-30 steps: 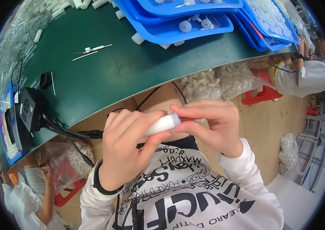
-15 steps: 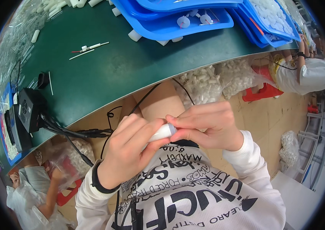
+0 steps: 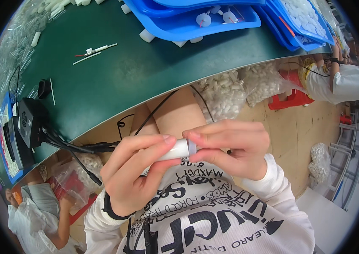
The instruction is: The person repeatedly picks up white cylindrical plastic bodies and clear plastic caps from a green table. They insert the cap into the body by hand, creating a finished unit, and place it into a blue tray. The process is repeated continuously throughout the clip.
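Above my lap, a short white plastic tube [image 3: 176, 150] lies level between my two hands. My left hand [image 3: 135, 169] is closed round its body, thumb below and fingers above. At the tube's right end sits a translucent pale cap [image 3: 192, 147], pinched between the thumb and index finger of my right hand [image 3: 234, 146]. The cap meets the tube end; whether it is fully seated I cannot tell. On the green table [image 3: 116, 84] beyond lie a thin white assembly with a red wire [image 3: 95, 51] and a thin white stick [image 3: 86, 58].
Blue trays [image 3: 196, 31] with translucent discs are stacked at the table's far side. Black boxes with cables [image 3: 31, 122] stand at left. Bags of white parts [image 3: 222, 95] lie below the table edge. Other people sit at lower left [image 3: 40, 216] and far right [image 3: 351, 82].
My left hand has slid back left along the tube, showing more of its body. My right hand has flattened and lowered slightly at the cap. The tube now lies more level.
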`<state>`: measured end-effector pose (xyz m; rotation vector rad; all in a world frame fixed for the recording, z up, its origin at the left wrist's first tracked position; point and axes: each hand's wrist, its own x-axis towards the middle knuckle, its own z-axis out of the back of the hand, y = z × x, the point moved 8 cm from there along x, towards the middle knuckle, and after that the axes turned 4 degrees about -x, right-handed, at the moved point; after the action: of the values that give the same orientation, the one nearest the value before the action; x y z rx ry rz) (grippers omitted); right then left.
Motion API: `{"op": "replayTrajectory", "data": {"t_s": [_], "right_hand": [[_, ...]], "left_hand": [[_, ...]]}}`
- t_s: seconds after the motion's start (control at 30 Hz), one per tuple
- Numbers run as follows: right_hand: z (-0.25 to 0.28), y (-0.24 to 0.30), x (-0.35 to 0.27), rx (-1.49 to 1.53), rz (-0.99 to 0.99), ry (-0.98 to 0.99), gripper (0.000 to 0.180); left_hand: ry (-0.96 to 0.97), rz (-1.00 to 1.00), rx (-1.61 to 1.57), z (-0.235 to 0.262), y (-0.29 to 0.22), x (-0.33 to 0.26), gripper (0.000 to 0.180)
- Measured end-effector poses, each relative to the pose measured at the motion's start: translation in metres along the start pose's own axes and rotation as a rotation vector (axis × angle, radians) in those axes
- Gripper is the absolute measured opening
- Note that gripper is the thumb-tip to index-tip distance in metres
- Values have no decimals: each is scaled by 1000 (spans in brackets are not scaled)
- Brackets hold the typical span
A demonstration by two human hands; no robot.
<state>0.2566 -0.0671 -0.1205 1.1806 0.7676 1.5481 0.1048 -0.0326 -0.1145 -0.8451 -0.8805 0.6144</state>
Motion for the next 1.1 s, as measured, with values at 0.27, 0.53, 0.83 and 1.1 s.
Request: {"op": "replayTrajectory", "data": {"t_s": [0.27,0.53,0.83,1.1], "right_hand": [[-1,7,-4,-58,150,-44,24],[-1,-1,-4,134,2,-150,37],[0,5,1,94,126,-127,29],[0,9,-3,63,216,-69,26]], "left_hand": [[-1,-95,14,-3,-6,-1,39],[-106,-219,103,-2,-16,-6,39],[-26,-384,132,-5,-25,-12,40],[77,-387,39,-6,-20,-13,42]]}}
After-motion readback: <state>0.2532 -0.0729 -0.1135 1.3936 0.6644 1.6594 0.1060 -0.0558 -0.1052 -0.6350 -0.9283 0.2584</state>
